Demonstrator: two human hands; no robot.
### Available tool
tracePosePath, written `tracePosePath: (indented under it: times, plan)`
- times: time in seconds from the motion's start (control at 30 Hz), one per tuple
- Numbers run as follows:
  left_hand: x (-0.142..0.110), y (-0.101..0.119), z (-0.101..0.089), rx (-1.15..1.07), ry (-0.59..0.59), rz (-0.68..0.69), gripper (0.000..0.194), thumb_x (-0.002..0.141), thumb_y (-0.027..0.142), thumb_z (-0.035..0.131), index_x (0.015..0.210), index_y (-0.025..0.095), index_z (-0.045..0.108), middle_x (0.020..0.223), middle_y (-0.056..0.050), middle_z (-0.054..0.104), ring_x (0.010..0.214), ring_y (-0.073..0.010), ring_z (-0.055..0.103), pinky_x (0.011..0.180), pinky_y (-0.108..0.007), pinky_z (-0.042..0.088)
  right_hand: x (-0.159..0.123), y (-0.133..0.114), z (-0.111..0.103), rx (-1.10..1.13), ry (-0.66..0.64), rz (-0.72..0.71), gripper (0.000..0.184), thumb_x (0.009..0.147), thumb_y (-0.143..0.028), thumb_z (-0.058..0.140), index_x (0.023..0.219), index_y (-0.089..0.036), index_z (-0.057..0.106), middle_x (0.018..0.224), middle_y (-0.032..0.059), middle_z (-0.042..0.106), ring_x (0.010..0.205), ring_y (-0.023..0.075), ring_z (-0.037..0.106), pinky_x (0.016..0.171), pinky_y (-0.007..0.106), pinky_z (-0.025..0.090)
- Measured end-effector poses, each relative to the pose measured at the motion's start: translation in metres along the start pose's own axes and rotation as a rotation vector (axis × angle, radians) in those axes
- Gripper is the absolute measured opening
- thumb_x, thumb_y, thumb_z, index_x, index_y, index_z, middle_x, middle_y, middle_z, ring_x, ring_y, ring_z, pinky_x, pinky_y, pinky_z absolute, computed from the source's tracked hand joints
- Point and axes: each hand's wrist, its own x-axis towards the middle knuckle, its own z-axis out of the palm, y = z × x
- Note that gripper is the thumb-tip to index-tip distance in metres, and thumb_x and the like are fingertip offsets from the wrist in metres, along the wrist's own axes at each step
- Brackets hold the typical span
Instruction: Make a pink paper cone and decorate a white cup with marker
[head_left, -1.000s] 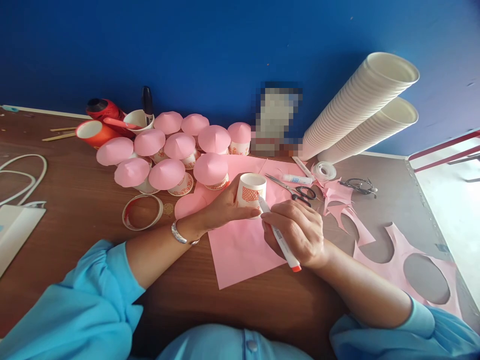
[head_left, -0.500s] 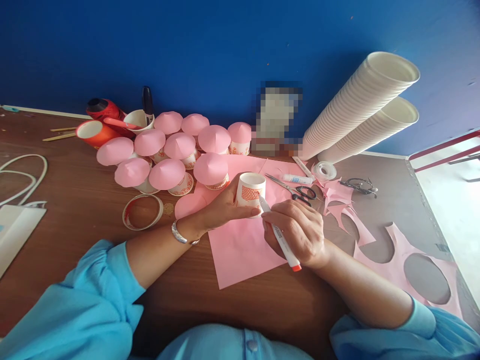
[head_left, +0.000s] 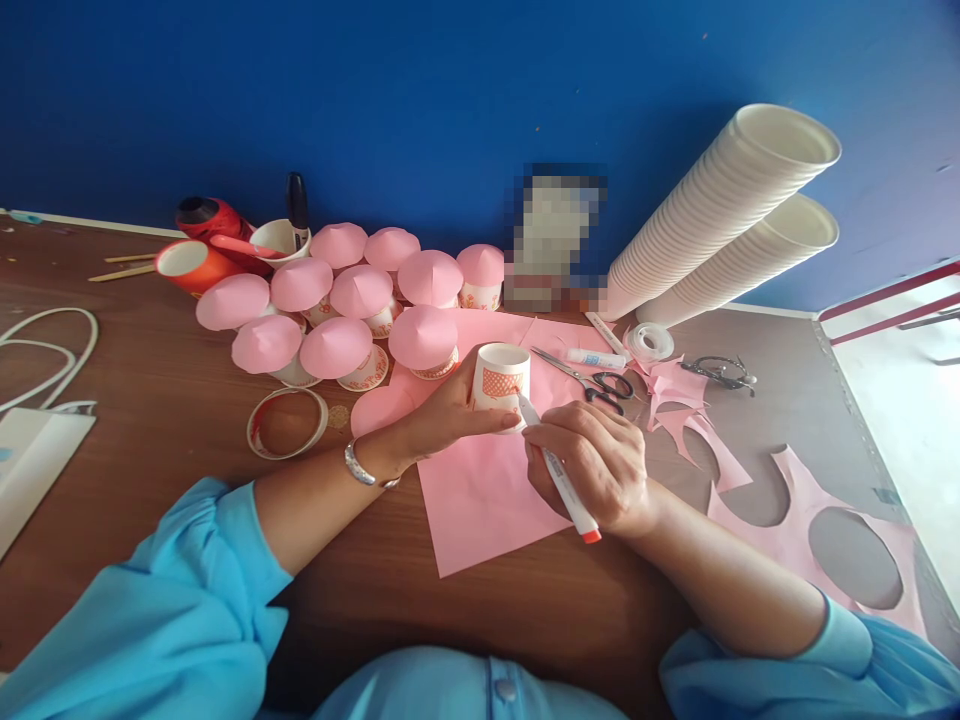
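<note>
My left hand (head_left: pixel 448 412) is wrapped around a white paper cup (head_left: pixel 490 361), its mouth upward. Orange-red cross-hatching fills a patch on the cup's side. In my right hand (head_left: pixel 592 465) is a white marker pen (head_left: pixel 570 494) with an orange end, its tip at the patterned patch. Pink paper (head_left: pixel 480 520) lies beneath both hands. Close behind the left hand stands a decorated cup with a pink cone roof (head_left: pixel 422 337). Black-handled scissors (head_left: pixel 611 386) and a glue stick (head_left: pixel 595 358) rest on the paper beyond my right hand.
Several pink-roofed cups (head_left: pixel 335 348) crowd the left back. Two tall stacks of paper cups (head_left: pixel 712 215) lean by the blue wall. Clear tape (head_left: pixel 650 342), glasses (head_left: pixel 720 373) and cut pink scraps (head_left: pixel 806 520) lie at right. A tape ring (head_left: pixel 255 425) lies left of my left hand.
Almost nothing differs. The marker tip has shifted very slightly on the cup's patterned patch; both hands keep their hold.
</note>
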Motion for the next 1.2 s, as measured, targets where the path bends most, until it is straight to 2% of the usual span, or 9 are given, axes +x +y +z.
tracePosePath:
  times: [0.27,0.73,1.03,1.2]
  plan:
    - [-0.001,-0.002,0.0,-0.027,0.009,-0.014,0.052,0.081,0.035,0.088,0.117,0.022,0.053,0.099,-0.001,0.059,0.092,-0.0168,0.055,0.08,-0.03,0.045,0.0,0.0,-0.001,0.003,-0.016,-0.002,0.017,0.088,-0.005,0.063,0.1,-0.017,0.062,0.075,0.0028,0.066,0.061,0.0161,0.059,0.056,0.029,0.047]
    - [0.001,0.011,0.004,-0.007,-0.053,0.029,0.035,0.085,0.036,0.084,0.098,0.019,0.056,0.085,0.001,0.055,0.08,-0.0145,0.051,0.074,-0.03,0.044,0.001,0.0,-0.003,0.026,0.039,0.007,0.018,0.088,-0.006,0.062,0.102,-0.017,0.061,0.074,0.0026,0.066,0.062,0.0159,0.06,0.056,0.029,0.049]
    - [0.001,0.011,0.004,-0.038,-0.08,0.045,0.031,0.088,0.034,0.082,0.102,0.019,0.059,0.09,0.001,0.06,0.085,-0.015,0.054,0.078,-0.03,0.045,0.0,0.002,-0.002,0.019,0.027,0.003,0.018,0.089,-0.007,0.065,0.104,-0.017,0.063,0.077,0.0038,0.068,0.064,0.0166,0.062,0.058,0.03,0.051]
    - [0.001,0.012,0.004,0.005,-0.062,0.017,0.035,0.085,0.037,0.084,0.103,0.019,0.059,0.094,-0.001,0.063,0.088,-0.0176,0.057,0.079,-0.032,0.047,-0.001,0.002,-0.001,0.013,0.026,0.014,0.019,0.088,-0.007,0.067,0.104,-0.018,0.064,0.079,0.0032,0.068,0.067,0.0166,0.064,0.06,0.03,0.052]
